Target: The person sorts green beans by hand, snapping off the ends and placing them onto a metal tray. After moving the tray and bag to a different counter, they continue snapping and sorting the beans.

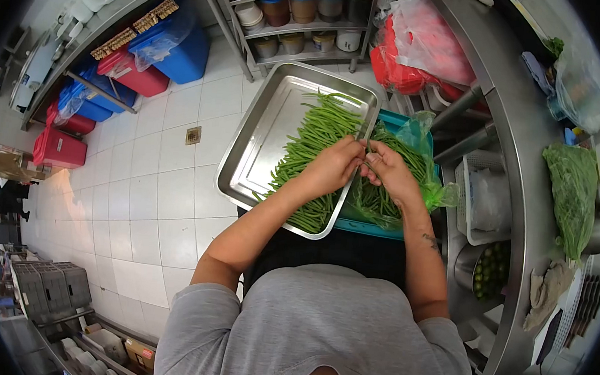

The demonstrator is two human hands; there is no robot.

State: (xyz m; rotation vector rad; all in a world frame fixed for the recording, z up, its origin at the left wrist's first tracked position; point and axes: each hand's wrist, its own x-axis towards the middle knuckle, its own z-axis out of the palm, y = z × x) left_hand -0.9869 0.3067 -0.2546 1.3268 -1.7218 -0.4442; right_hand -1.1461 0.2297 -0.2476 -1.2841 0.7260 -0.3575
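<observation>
A shallow metal tray (pixel 247 148) holds a long heap of green beans (pixel 303 145) along its right side. My left hand (pixel 335 163) is over the tray's right rim, its fingers pinched together. Close beside it, my right hand (pixel 386 169) is also closed, fingertips nearly meeting the left ones. A thin green bean seems to be between the hands, but which fingers grip it is hard to make out. Under my right hand, more green beans (pixel 415 161) lie in a green plastic bag (pixel 440 195) inside a teal crate (pixel 374 226).
A metal counter (pixel 517 204) runs down the right, with a white basket (pixel 483 237) and a pot of small green fruits (pixel 491 269) beneath. Shelves with tubs (pixel 302 29) stand ahead. Blue (pixel 183 55) and red bins (pixel 140 73) line the left.
</observation>
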